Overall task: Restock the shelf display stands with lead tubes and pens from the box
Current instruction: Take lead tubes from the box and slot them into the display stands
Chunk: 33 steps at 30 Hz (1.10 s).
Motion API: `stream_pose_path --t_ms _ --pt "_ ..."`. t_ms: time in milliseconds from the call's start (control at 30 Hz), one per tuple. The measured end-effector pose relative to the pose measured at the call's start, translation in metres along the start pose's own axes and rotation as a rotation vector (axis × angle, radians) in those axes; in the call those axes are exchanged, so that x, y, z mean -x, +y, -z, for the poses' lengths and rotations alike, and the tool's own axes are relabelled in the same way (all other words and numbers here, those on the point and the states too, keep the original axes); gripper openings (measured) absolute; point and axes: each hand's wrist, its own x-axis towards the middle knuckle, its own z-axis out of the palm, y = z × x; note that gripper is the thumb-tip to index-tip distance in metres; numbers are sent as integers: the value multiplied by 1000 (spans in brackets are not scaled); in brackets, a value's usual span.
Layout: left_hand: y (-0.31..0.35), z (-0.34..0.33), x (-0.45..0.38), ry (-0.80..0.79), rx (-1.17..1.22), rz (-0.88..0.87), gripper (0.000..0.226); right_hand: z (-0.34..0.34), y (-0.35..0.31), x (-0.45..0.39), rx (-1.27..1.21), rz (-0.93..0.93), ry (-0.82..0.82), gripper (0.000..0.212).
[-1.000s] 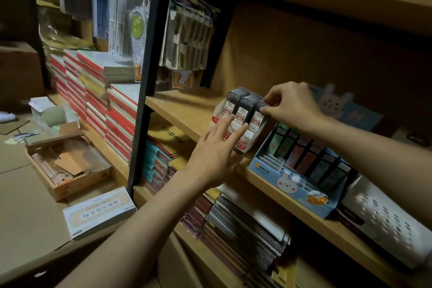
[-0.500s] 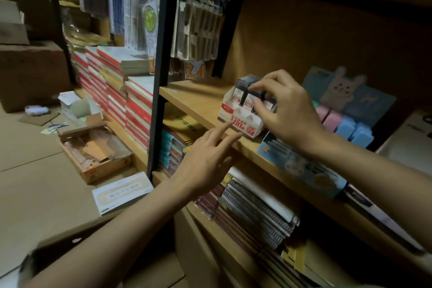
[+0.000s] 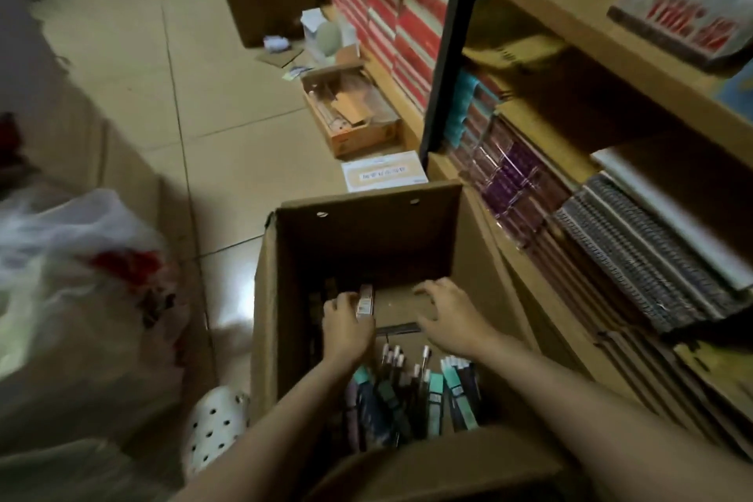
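Reaching into open cardboard box (image 3: 366,240) on floor at 6 o'clock. Left hand (image 3: 346,324) curled round lead tube (image 3: 364,301) at box centre, thumb side pinching it; exact finger placement blurred. Right hand (image 3: 450,318) at 3 o'clock of tube, fingers spread, empty. Pens (image 3: 411,387) stacked at 6 o'clock of both hands. Risk: weak pinch dropping tube among pens; forearms dragging pens out of order; display stand (image 3: 688,8) at 1 o'clock near shelf edge, liable to tip if knocked during refill.

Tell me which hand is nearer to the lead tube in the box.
Left. The left hand touches the lead tube and seems to grip it. The right hand hovers open beside it, apart, inside the box.
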Motion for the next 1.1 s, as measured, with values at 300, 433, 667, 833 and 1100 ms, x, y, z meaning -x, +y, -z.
stream_pose_path --t_ms 300,433,667,833,1100 --pt "-37 -42 -48 1 -131 141 66 -88 48 -54 379 35 -223 77" --pt "-48 -47 -72 -55 -147 248 64 -114 29 -91 496 165 -243 76" --pt "-62 -72 -54 -41 -297 66 69 -122 46 -96 695 185 -226 74" --pt "-55 -87 -38 -59 -451 -19 69 -105 71 -78 642 44 -229 73" --pt "-53 -70 -48 163 -179 -104 44 -88 59 -79 -82 -215 171 54"
